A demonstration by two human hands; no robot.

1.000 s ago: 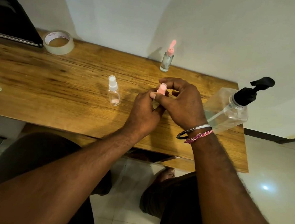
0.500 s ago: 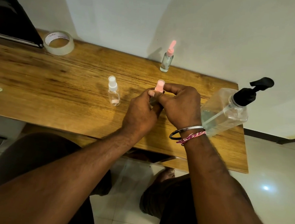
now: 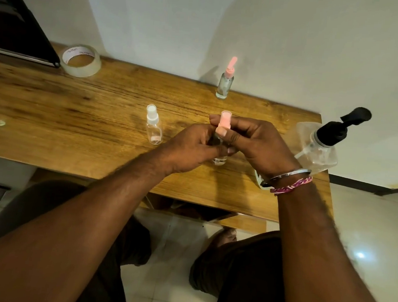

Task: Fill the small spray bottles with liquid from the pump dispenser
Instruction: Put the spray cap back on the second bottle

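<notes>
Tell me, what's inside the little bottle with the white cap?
The white-capped bottle is see-through and looks almost empty: only its thin tube and a small pale piece near the bottom show. Whether any clear liquid sits at the bottom cannot be told.

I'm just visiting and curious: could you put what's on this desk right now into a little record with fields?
held bottle: pink-capped bottle, both hands on it
left hand: grips its body
right hand: pinches its pink cap
other bottles: white-capped bottle standing left of the hands; far pink bottle near the wall
dispenser: black pump, at the right
tape roll: far left
surface: wooden desk
</notes>
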